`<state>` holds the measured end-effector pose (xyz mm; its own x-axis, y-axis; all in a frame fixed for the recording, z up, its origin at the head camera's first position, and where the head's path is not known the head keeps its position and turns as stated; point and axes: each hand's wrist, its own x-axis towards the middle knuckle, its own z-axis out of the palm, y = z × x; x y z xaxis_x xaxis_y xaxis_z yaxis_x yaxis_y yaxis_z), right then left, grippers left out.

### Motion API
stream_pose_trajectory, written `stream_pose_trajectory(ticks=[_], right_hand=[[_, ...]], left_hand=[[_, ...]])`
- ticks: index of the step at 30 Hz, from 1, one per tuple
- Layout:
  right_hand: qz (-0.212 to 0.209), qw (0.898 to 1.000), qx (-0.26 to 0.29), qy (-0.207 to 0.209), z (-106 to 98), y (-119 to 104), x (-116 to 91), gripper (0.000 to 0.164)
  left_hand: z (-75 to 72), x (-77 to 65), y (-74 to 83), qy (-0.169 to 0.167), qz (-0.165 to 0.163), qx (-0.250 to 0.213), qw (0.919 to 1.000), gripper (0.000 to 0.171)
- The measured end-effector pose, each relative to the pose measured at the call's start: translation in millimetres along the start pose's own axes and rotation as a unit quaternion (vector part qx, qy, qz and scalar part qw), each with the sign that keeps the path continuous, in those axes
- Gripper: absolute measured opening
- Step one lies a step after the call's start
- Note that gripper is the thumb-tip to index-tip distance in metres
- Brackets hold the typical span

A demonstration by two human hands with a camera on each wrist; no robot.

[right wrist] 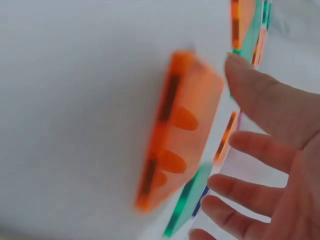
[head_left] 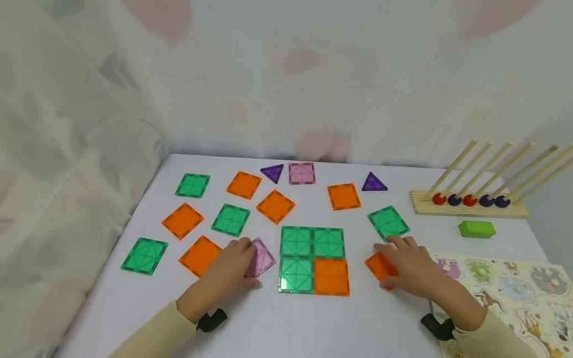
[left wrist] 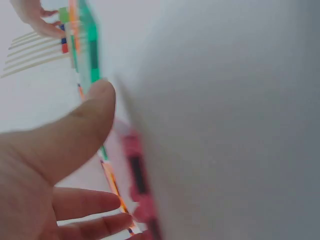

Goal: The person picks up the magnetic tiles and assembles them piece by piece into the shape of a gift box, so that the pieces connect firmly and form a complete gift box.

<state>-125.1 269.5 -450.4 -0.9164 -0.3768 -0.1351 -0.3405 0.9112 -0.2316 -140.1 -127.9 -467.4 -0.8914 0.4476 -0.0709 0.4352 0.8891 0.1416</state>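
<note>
My left hand (head_left: pixel 231 263) is over a pink square magnetic tile (head_left: pixel 262 259), partly covering it, its fingers at the tile's left side. In the left wrist view the thumb stands apart from the fingers, beside the tile's pink edge (left wrist: pixel 137 175). My right hand (head_left: pixel 407 265) hovers at an orange square tile (head_left: pixel 379 267), thumb and fingers spread around it. The right wrist view shows that orange tile (right wrist: pixel 187 130) flat, with fingertip reflections on its surface. Between the hands, three green tiles (head_left: pixel 296 274) and one orange tile (head_left: pixel 332 277) form a two-by-two square.
Several loose orange and green square tiles (head_left: pixel 143 256) lie to the left. A pink tile (head_left: pixel 302 173) and two purple triangles (head_left: pixel 374 182) lie at the back. To the right are a wooden peg rack (head_left: pixel 469 210) with beads, a green block (head_left: pixel 476 229) and an animal puzzle board (head_left: pixel 504 277).
</note>
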Motion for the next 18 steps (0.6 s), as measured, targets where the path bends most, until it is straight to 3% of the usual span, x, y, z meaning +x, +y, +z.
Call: stream_pose_trajectory(ticks=[4, 8, 12, 18], right_hand=[[0.023, 0.999, 0.025, -0.014, 1.0, 11.9, -13.2, 0.069], [0.025, 0.999, 0.044, -0.014, 6.4, 17.2, -15.3, 0.068], [0.015, 0.999, 0.033, 0.001, 11.2, 19.4, -10.7, 0.063], [0.029, 0.999, 0.043, -0.01, 11.2, 20.9, -5.8, 0.07]], left_hand=[[5.9, -12.9, -6.7, 0.024, -0.012, -0.006, 0.9996, 0.079], [7.6, -15.2, -9.0, 0.045, -0.004, -0.014, 0.9989, 0.071], [8.3, -14.1, -9.7, 0.038, 0.007, -0.014, 0.9992, 0.068], [6.1, -12.9, -9.2, 0.012, 0.017, -0.047, 0.9987, 0.071]])
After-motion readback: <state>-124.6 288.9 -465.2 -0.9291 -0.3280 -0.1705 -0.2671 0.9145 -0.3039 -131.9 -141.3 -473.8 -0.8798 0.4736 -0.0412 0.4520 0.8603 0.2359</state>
